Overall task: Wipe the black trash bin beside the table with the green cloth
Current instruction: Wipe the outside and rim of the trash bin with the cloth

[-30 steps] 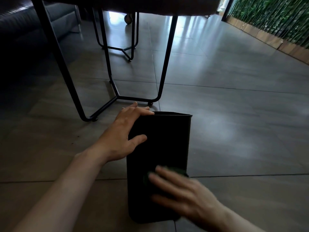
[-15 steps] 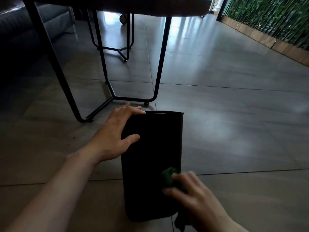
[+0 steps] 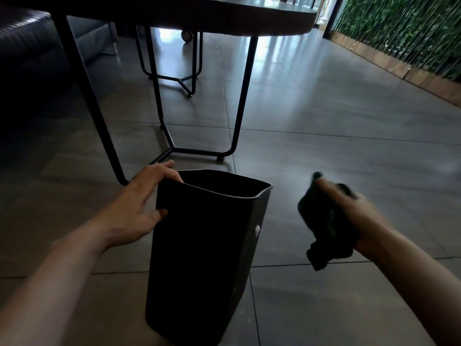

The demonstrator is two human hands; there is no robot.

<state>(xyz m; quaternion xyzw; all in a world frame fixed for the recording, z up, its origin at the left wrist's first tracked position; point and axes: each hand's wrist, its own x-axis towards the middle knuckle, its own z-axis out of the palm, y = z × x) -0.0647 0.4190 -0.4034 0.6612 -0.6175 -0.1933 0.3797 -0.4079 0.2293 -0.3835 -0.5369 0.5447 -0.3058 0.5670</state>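
The black trash bin (image 3: 199,258) stands on the tiled floor in the lower middle, its open top showing and one corner turned toward me. My left hand (image 3: 139,208) grips its left rim, fingers hooked over the edge and thumb pressed on the near wall. My right hand (image 3: 349,213) is to the right of the bin and apart from it, blurred, closed on the dark green cloth (image 3: 321,226), which hangs down below the palm.
A dark table with thin black metal legs (image 3: 240,101) stands just behind the bin. A dark sofa (image 3: 30,43) fills the far left. A green plant wall with a wooden base (image 3: 404,66) runs along the right. Grey floor tiles (image 3: 336,151) spread between.
My right hand with the cloth has left the bin's near wall and swung out to the right. The bin has turned, so its open top and a corner now show.
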